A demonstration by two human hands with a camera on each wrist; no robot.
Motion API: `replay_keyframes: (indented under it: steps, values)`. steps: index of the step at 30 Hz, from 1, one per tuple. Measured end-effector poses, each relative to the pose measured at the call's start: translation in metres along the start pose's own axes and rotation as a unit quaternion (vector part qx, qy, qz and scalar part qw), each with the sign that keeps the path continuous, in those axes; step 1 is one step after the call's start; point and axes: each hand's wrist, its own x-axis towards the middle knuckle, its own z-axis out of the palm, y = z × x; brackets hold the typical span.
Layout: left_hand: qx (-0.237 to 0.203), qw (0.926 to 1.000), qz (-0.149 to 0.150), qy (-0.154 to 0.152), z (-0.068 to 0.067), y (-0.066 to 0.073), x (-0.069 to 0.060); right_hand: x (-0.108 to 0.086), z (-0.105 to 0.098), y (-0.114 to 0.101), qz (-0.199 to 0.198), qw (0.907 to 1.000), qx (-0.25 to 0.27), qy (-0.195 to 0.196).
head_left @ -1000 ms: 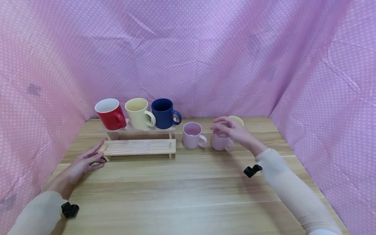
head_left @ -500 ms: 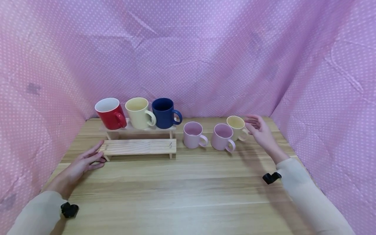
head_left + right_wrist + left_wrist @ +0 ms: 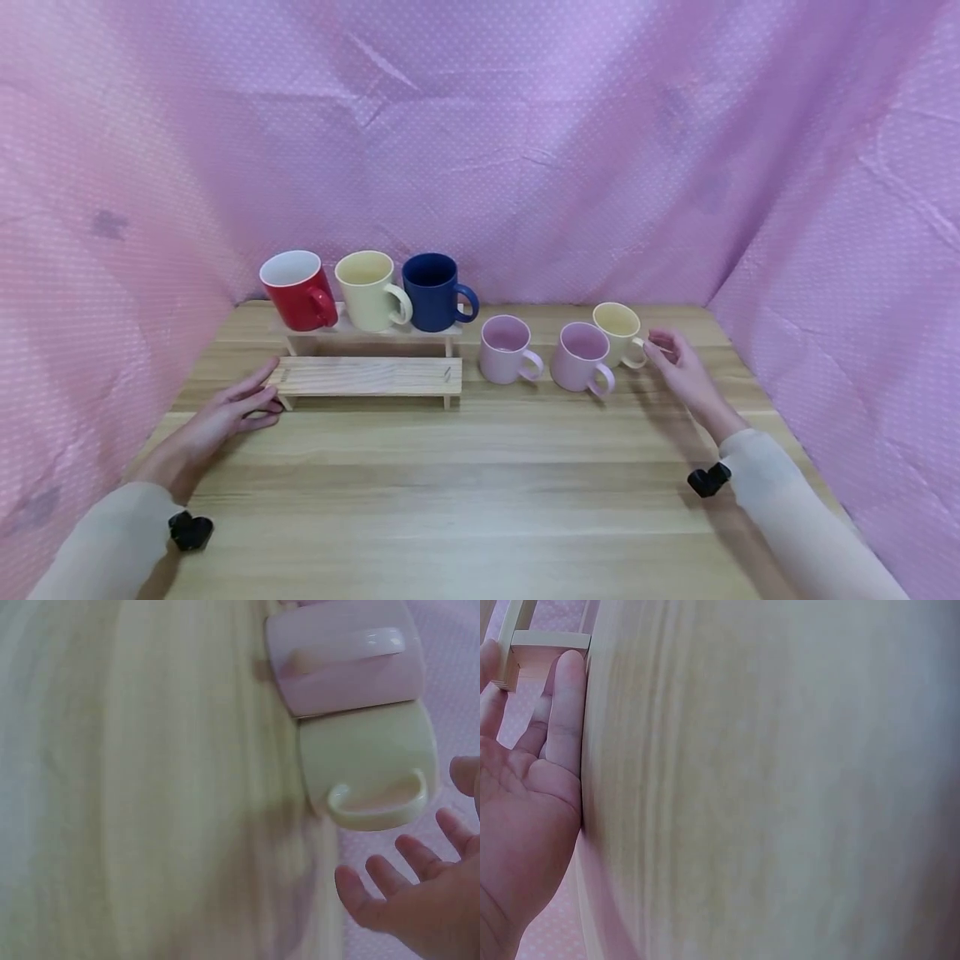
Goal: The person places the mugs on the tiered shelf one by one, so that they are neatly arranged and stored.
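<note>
My left hand touches the left end of the lower tier of a wooden two-tier rack; in the left wrist view its extended fingers lie against the rack's leg. At the right, my right hand is beside the handle of a pale yellow mug. In the right wrist view, that hand's spread fingers are apart from the yellow mug. A pink mug stands in front of and left of it. Another pink mug stands nearer the rack.
Along the rack's upper tier stand a red mug with a white inside, a yellow mug and a navy blue mug. The wood-grain tabletop extends in front. A pink dotted cloth encloses the back and sides.
My right hand has moved rightward from over the right pink mug, uncovering it and the yellow mug, then lowered beside the yellow mug's handle. My left hand stays at the rack.
</note>
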Motion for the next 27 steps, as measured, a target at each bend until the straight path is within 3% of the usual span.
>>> replay_keyframes:
  steps: [7,15,22,27]
  values:
    - [-0.005,0.9999,0.015,-0.006,0.005,-0.003,0.005,-0.003,0.002,0.013,0.019,0.9959,0.077,-0.043]
    - [0.001,1.0,0.006,0.001,0.002,-0.006,0.003,0.007,0.011,0.016,0.049,0.9908,0.114,-0.055]
    - [0.007,0.9996,0.027,-0.004,0.001,-0.003,0.001,0.013,0.014,0.018,0.086,0.9827,0.155,-0.054]
    - [0.018,0.9996,0.022,-0.003,0.002,0.0,0.001,0.012,0.014,0.023,0.104,0.9771,0.178,-0.052]
